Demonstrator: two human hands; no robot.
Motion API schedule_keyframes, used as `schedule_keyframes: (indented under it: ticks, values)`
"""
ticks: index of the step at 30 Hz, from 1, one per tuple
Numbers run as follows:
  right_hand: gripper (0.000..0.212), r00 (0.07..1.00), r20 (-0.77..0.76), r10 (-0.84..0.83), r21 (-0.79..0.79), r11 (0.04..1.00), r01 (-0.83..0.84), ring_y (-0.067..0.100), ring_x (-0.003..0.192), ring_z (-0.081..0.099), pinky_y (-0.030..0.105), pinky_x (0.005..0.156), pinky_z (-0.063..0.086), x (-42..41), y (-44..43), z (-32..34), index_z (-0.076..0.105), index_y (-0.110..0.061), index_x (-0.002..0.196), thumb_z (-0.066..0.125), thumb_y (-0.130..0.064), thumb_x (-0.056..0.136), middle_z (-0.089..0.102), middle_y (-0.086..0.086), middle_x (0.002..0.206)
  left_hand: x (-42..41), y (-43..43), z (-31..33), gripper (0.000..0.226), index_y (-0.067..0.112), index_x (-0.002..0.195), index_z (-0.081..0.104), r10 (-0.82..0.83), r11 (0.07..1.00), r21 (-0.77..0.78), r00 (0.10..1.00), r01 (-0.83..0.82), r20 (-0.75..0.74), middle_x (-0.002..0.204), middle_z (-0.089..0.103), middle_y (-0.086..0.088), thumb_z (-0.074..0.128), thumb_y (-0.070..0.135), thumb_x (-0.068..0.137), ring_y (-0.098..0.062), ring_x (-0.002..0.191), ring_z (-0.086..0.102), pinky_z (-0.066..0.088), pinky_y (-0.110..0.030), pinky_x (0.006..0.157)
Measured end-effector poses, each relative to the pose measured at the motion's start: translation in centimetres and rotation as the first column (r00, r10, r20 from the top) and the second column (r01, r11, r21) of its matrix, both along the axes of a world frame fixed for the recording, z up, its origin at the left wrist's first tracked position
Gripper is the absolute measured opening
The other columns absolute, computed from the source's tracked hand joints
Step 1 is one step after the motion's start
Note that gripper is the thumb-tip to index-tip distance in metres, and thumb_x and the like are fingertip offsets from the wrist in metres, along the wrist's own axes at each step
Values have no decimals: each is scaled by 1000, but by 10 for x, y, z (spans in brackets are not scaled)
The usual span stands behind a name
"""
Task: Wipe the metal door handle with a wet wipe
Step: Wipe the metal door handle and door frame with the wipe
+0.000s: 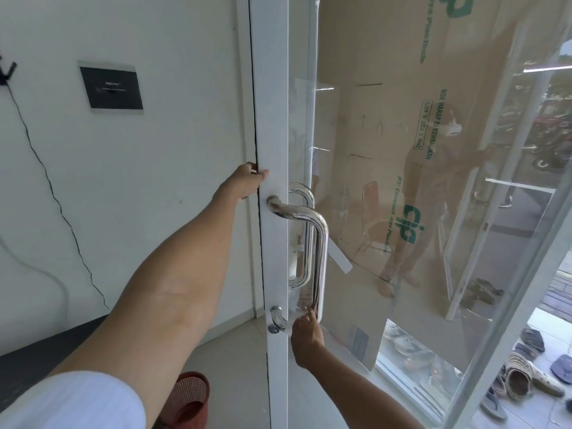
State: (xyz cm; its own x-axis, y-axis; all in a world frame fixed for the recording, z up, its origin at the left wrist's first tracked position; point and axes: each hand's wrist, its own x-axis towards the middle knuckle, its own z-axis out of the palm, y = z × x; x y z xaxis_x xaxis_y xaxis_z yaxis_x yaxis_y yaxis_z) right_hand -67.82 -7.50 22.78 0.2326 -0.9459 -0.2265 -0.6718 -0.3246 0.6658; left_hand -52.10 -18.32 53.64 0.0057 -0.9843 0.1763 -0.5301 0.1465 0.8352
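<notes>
A polished metal door handle runs vertically on the white-framed glass door. My left hand grips the door frame's edge just above the handle's upper mount. My right hand is at the handle's lower end, fingers closed around the bar with a thin whitish wet wipe pressed against it. The wipe is mostly hidden by my fingers. A second handle shows through the glass on the other side.
A small lock cylinder sits below the handle's lower mount. A red mesh bin stands on the floor by the door. Cardboard sheets lean behind the glass. Shoes lie outside at right. A black cable hangs on the wall.
</notes>
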Motion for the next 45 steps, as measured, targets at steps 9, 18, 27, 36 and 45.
schedule_keyframes:
  ticks: [9,18,27,36,45]
  values:
    - [63,991,135,0,31,1000,-4,36,141,28,55,115,-10,0,8,10,42,-3,140,58,-35,88,40,20,145,2,1,1,33,23,116,53,-11,1000,21,1000,11,4,120,60,-8,53,47,93,-24,106,61,48,-34,82]
    - [46,998,37,54,27,998,-55,32,136,36,58,102,-23,-5,14,10,45,-4,138,42,-29,99,46,17,141,3,4,5,39,21,121,54,-20,999,37,1000,20,15,124,61,-8,53,47,93,-25,116,60,46,-33,79]
    - [50,999,13,44,2,999,-44,36,143,26,57,115,-13,-9,15,14,40,-2,142,38,-29,101,39,18,149,-2,0,1,38,18,123,52,-8,1000,13,1000,8,-16,115,57,-7,51,43,96,-20,97,55,40,-25,63]
    - [54,998,50,43,23,999,-44,38,143,24,58,117,-7,-8,14,17,40,-3,143,45,-32,97,37,19,150,-6,-5,-4,44,16,132,46,-13,998,59,995,19,-101,109,47,-3,51,41,96,-20,99,49,43,-29,78]
    - [54,989,147,-1,47,999,-6,37,142,27,55,116,-5,-4,10,17,45,-6,140,51,-33,92,41,19,146,-3,-10,-10,52,22,140,37,-65,988,119,965,98,-254,142,46,-7,54,41,96,-20,116,53,43,-35,104]
